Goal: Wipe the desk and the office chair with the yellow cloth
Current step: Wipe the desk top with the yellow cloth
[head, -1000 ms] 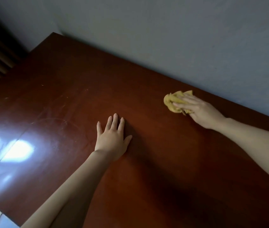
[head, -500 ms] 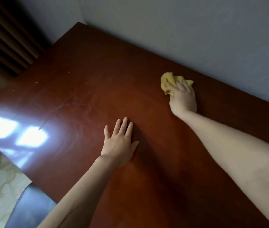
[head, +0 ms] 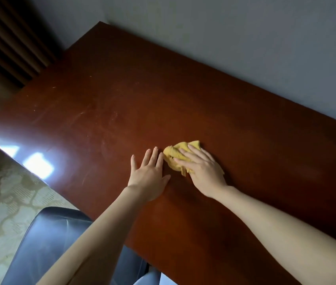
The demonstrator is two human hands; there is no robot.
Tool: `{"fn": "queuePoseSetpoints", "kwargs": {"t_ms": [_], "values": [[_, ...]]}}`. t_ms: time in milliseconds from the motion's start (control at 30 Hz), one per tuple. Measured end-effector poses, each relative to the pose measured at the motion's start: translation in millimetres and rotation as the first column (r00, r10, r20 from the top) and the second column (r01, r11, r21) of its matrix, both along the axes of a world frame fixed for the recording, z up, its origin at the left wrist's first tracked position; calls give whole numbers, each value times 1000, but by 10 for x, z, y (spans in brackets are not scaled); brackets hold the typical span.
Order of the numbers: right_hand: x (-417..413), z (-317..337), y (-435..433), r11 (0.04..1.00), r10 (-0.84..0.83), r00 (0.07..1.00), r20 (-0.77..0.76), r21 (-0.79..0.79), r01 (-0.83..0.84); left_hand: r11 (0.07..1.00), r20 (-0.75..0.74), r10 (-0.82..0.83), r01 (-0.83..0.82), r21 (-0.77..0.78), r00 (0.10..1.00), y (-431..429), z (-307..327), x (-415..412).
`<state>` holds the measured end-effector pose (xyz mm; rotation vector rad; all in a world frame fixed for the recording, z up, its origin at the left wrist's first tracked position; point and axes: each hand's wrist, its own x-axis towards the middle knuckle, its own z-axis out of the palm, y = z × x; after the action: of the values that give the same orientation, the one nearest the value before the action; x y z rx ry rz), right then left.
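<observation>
Place: an office-like room or a study is suggested; which of the two cannot be told.
Desk [head: 121, 99]: a wide top of dark reddish polished wood is seen, set against the wall.
Office chair [head: 45, 239]: a seat padded in dark leather-like material is drawn up at the near edge.
Wall [head: 245, 48]: a plain grey-blue surface is shown.
Curtain [head: 4, 48]: heavy brown pleats are hung at the far left.
Floor [head: 2, 194]: a pale patterned covering is laid.
Reflection [head: 37, 164]: bright light is mirrored in the polish.
</observation>
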<state>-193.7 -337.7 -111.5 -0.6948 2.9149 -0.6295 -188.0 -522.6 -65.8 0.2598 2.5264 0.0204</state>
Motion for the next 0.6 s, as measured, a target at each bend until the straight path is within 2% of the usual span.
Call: {"fn": "queuePoseSetpoints", "kwargs": {"t_ms": [133,300,500,600], "values": [[344,39,288,990,134,991,27,-46,-133,999,66,-15,17,-38,998,30,-24,70],[415,123,845,955,293,952,86,10,-295,998,30,-38,39,-51,999,17,-56,92],[126,209,1240,966,232,966,116,86,-242,1000,-24,-17,17,1,1000,-11,-148,125],[-152,236,1351,989,94,983,157,95,-110,1000,-56,-4,5,21,998,-11,-179,140]]}}
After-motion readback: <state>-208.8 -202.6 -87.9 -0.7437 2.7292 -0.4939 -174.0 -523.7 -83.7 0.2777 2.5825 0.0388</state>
